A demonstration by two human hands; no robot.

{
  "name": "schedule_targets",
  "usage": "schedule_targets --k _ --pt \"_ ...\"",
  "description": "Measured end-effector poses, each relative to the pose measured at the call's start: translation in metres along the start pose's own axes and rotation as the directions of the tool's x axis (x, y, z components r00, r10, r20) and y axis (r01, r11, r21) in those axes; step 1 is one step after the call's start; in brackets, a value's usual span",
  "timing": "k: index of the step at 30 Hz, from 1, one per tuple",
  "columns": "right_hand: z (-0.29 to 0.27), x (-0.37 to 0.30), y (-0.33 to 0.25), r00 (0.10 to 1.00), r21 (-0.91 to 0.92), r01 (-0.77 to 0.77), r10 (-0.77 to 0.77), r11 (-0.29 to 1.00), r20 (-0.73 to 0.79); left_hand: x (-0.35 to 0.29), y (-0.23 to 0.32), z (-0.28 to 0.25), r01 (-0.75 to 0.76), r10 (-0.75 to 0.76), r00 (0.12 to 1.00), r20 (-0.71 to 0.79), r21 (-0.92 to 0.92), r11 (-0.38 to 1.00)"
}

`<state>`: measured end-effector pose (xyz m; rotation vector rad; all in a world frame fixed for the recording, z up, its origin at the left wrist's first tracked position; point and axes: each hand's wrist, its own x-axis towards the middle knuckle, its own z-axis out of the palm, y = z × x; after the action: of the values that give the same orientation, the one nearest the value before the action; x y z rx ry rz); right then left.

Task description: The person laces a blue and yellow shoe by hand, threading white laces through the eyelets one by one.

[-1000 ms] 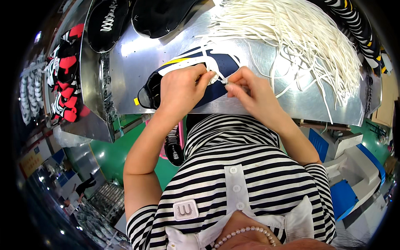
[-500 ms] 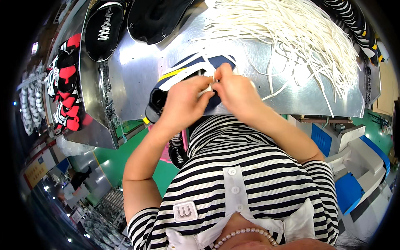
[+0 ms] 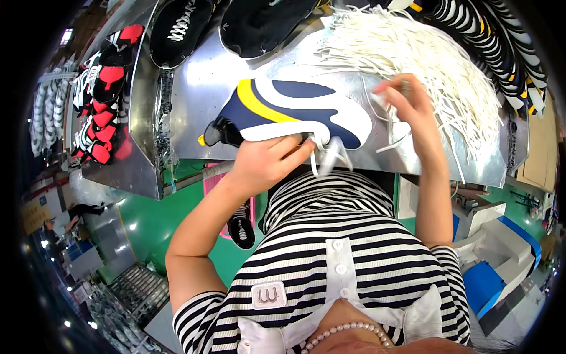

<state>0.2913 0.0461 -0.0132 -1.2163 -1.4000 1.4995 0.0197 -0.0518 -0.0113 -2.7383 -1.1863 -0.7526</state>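
Note:
A navy, white and yellow shoe upper (image 3: 283, 109) lies on its side on the metal table in front of me. My left hand (image 3: 272, 158) is closed on its near edge, by the lace holes. From there a white shoelace (image 3: 314, 158) hangs over the table edge, its loose end blurred. To the right of the upper, my right hand (image 3: 411, 109) is raised with bent fingers apart. Its blurred fingertips are close to stray laces beside a large heap of white shoelaces (image 3: 407, 44); nothing shows in its grasp.
Black shoe pieces (image 3: 259, 26) lie at the table's far side. Striped uppers (image 3: 495, 53) are stacked at the far right, and red, black and white ones (image 3: 106, 100) at the left. Below the metal table (image 3: 194, 127) a pink crate (image 3: 216, 183) stands near a black shoe (image 3: 241, 227).
My hands have come apart: the right has swung right toward the laces, while the left stays at the upper. The upper has turned onto its side, and my view has shifted slightly.

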Motion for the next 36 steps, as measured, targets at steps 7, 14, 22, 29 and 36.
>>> schedule_targets --k 7,14,22,29,36 --pt "0.060 0.014 0.015 0.994 0.062 0.106 -0.106 0.992 -0.005 0.010 -0.032 -0.019 0.848 -0.495 0.530 0.689 -0.413 0.333" --pt "0.081 0.007 0.027 0.985 -0.165 0.162 -0.171 0.973 -0.040 0.009 -0.040 -0.002 0.840 -0.473 0.297 0.829 -0.463 -0.284" --pt "0.072 0.004 0.031 0.997 0.040 -0.046 0.049 0.998 -0.057 -0.007 -0.030 0.021 0.661 -0.756 0.625 0.195 -0.647 0.380" --pt "0.068 0.000 0.042 0.999 0.097 -0.025 0.028 0.995 -0.029 -0.002 -0.030 0.004 0.571 -0.585 0.805 -0.099 -0.141 0.809" --pt "0.042 -0.008 0.028 0.981 0.323 0.015 0.049 0.946 -0.189 -0.138 -0.123 -0.118 0.776 -0.661 0.631 -0.407 0.364 0.516"
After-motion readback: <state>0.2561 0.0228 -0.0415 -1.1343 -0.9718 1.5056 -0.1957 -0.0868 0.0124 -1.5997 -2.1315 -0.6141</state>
